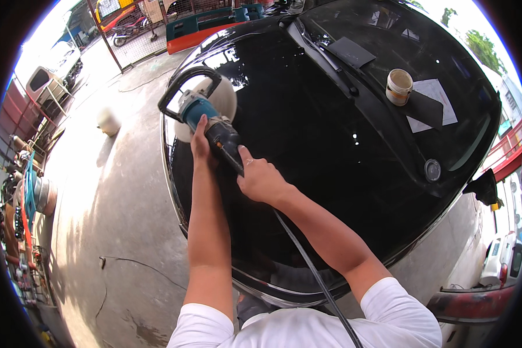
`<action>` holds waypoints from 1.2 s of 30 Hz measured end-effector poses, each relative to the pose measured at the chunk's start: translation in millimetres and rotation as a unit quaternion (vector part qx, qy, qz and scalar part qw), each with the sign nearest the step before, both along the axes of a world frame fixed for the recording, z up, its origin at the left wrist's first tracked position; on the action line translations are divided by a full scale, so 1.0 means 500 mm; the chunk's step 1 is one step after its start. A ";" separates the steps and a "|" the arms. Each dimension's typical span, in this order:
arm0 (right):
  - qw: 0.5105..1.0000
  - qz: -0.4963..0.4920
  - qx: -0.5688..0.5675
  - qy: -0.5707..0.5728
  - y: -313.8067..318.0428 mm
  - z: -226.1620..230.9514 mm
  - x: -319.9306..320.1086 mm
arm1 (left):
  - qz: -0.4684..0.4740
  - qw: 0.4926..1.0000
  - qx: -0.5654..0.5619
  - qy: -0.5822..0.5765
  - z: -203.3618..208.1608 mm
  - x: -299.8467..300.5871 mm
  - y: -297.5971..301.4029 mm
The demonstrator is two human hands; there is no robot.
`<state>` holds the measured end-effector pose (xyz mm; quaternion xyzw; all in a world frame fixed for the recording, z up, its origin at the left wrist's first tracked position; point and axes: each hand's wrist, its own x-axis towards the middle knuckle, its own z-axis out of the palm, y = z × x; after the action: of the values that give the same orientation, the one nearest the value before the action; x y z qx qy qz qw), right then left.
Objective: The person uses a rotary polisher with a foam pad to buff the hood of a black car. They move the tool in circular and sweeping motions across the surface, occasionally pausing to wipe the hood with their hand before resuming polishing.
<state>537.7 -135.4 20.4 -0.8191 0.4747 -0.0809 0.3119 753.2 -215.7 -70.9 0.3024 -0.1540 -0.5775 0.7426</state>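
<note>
A teal and black car polisher (pixel 217 124) rests its round white pad (pixel 225 95) on the black car hood (pixel 296 116), near the hood's far left edge. My left hand (pixel 201 142) is closed around the front part of the polisher's body. Behind it, my right hand (pixel 260 177) grips the rear handle. A black loop handle (pixel 171 95) sticks out past the polisher's head with no hand on it. From the rear end a dark power cord (pixel 307 264) runs down past my right arm and over my white shirt.
On the windshield stand a white tub (pixel 399 87), dark sheets (pixel 423 108) and white paper (pixel 416 123). A clear round lid (pixel 432 170) lies by the windshield's lower corner. A pale bucket (pixel 108 123) stands on the concrete floor (pixel 127 203), where a thin cable (pixel 139 264) trails.
</note>
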 end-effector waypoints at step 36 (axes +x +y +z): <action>0.976 -0.152 -0.106 0.118 -0.135 0.066 -0.071 | -0.004 1.000 0.006 -0.001 0.093 -0.196 -0.214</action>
<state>502.4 -202.6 53.3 -0.7694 0.6159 -0.0799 0.1491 655.4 -322.6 -24.6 0.3071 -0.1527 -0.5806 0.7384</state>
